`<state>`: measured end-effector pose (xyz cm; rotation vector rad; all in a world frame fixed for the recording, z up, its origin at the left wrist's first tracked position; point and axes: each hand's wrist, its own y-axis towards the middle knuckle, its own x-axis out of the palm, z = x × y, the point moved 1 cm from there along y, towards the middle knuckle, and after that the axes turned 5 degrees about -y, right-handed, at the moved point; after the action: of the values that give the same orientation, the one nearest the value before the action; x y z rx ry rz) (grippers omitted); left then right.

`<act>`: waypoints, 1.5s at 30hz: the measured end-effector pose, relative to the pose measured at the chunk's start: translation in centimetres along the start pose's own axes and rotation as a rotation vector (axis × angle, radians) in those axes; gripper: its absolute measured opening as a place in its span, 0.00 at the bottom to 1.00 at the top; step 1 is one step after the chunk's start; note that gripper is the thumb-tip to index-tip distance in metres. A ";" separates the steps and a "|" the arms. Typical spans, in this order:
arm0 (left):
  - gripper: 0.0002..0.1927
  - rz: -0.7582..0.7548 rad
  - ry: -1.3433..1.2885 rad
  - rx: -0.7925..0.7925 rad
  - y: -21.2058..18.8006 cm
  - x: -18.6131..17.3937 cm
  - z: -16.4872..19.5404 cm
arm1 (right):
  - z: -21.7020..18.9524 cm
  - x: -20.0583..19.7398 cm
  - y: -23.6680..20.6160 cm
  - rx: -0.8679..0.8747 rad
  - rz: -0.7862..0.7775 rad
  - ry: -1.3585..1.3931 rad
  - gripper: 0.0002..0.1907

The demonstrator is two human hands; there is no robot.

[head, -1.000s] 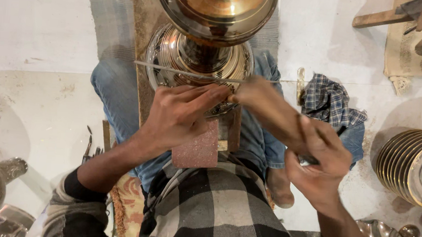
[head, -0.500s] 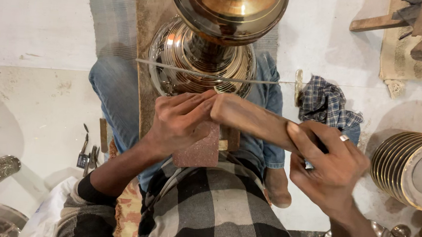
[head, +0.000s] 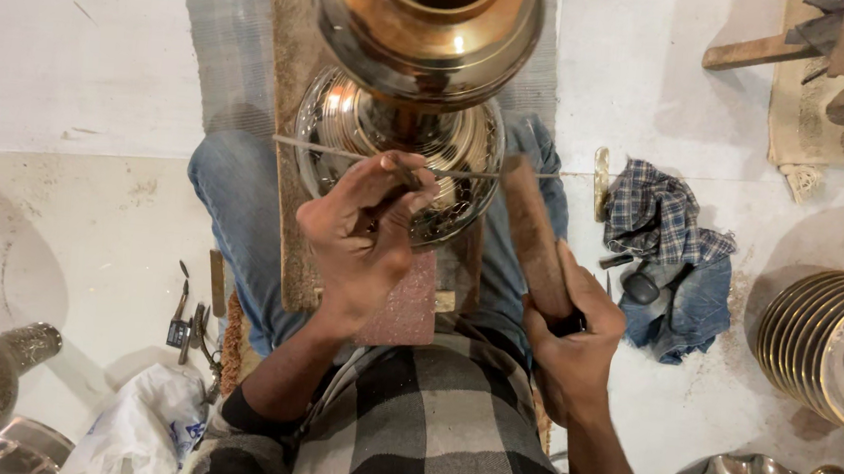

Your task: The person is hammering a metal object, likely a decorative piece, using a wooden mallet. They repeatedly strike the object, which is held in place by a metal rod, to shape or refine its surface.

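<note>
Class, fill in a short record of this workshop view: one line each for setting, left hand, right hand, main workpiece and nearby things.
Setting: a person in a checked shirt sits on a pale floor, seen from above.
Left hand: left hand pinches a thin tool against the brass vessel's lower part.
Right hand: right hand grips a wooden mallet, blurred.
Main workpiece: brass vessel, shiny, between the knees.
Nearby things: checked cloth and stacked metal plates at right; small hand tools at left.
</note>
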<state>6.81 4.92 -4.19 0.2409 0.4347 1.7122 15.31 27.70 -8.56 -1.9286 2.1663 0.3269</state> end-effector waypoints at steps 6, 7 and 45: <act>0.15 0.115 0.167 0.089 -1.3 2.6 -0.9 | -1.2 -3.6 2.4 -0.270 -0.077 -0.137 0.36; 0.14 0.129 0.192 0.110 -1.7 2.7 -1.2 | -1.7 -4.0 3.2 -0.344 -0.093 -0.184 0.35; 0.29 -0.864 0.469 0.139 5.0 1.2 1.0 | 0.2 -5.4 4.1 -0.364 0.115 -0.078 0.24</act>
<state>2.47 5.53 -1.33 -0.2397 0.8570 0.8700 11.84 33.32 -7.01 -1.9260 2.2954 0.8556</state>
